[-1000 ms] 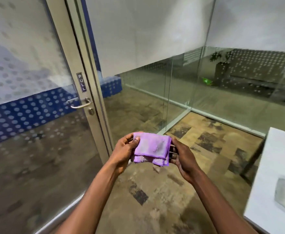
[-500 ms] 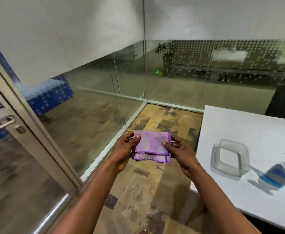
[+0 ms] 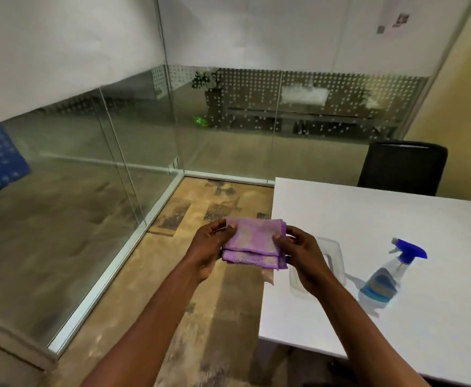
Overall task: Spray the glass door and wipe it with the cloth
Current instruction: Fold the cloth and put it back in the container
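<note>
A folded purple cloth (image 3: 254, 243) is held out in front of me at chest height, over the floor beside the white table's corner. My left hand (image 3: 210, 248) pinches its left edge and my right hand (image 3: 301, 255) pinches its right edge. A clear spray bottle (image 3: 387, 275) with a blue trigger head and blue liquid stands on the white table (image 3: 368, 213), to the right of my right hand. The glass door is out of view; only its frame's bottom corner (image 3: 11, 344) shows at lower left.
Glass wall panels (image 3: 89, 169) run along the left and back. A clear square plastic container (image 3: 332, 258) sits on the table, partly behind my right hand. A black chair (image 3: 401, 166) stands behind the table. The floor is patterned carpet.
My view has swung right, away from the door with its handle and toward the table. The spray bottle and chair have come into view. Both hands still hold the cloth.
</note>
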Demonstrator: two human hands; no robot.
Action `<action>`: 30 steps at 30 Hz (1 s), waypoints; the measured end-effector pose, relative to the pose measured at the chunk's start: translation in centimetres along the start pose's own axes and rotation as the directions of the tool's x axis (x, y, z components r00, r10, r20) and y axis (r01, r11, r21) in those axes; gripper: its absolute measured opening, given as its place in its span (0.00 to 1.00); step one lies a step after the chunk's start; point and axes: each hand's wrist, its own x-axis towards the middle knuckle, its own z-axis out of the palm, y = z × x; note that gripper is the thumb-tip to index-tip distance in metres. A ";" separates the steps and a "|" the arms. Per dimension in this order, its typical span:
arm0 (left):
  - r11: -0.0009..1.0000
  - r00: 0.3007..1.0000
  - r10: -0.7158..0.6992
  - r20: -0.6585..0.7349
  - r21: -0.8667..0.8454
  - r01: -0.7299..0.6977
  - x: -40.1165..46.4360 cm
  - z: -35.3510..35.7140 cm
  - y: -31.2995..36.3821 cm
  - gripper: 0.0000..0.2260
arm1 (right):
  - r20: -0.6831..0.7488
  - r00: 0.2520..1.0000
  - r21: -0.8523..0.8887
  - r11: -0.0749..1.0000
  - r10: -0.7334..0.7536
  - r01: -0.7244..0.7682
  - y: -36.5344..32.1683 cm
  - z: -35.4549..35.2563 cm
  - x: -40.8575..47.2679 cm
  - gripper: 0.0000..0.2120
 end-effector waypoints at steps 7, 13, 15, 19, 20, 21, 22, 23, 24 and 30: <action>1.000 0.995 -0.024 0.096 -0.004 0.025 7.6 5.3 -0.9 0.14 | -0.081 0.996 -0.088 0.996 0.026 -0.033 -0.4 -5.7 6.4 0.07; 0.998 0.992 -0.055 0.114 0.033 0.051 13.1 9.1 -1.8 0.16 | -0.133 0.989 -0.098 0.993 0.059 -0.073 -0.1 -9.9 10.5 0.08; 0.996 0.990 -0.081 0.112 0.052 0.075 14.5 10.6 -2.5 0.17 | -0.153 0.986 -0.098 0.992 0.067 -0.083 0.2 -11.3 11.0 0.08; 0.990 0.987 -0.118 0.109 0.089 0.108 16.6 13.2 -4.1 0.18 | -0.197 0.976 -0.083 0.991 0.091 -0.109 1.0 -14.3 12.0 0.08; 0.988 0.986 -0.127 0.107 0.096 0.117 17.1 13.9 -4.6 0.18 | -0.207 0.973 -0.088 0.989 0.099 -0.120 1.2 -15.1 12.3 0.08; 0.986 0.985 -0.137 0.101 0.105 0.127 17.6 14.6 -5.1 0.18 | -0.214 0.971 -0.092 0.987 0.108 -0.130 1.6 -15.9 12.8 0.09; 0.984 0.985 -0.147 0.094 0.110 0.137 18.0 15.2 -5.6 0.18 | -0.222 0.968 -0.095 0.986 0.115 -0.139 1.9 -16.7 13.3 0.09; 0.983 0.984 -0.154 0.088 0.112 0.144 18.5 15.8 -6.0 0.19 | -0.230 0.966 -0.097 0.985 0.117 -0.143 2.3 -17.3 13.9 0.08; 0.983 0.984 -0.157 0.080 0.113 0.148 19.0 16.4 -6.5 0.20 | -0.236 0.964 -0.099 0.984 0.119 -0.146 2.8 -18.1 14.5 0.09; 0.969 0.981 -0.191 -0.025 0.154 0.193 20.8 20.2 -9.9 0.22 | -0.261 0.950 -0.129 0.969 0.172 -0.211 6.6 -22.5 17.3 0.11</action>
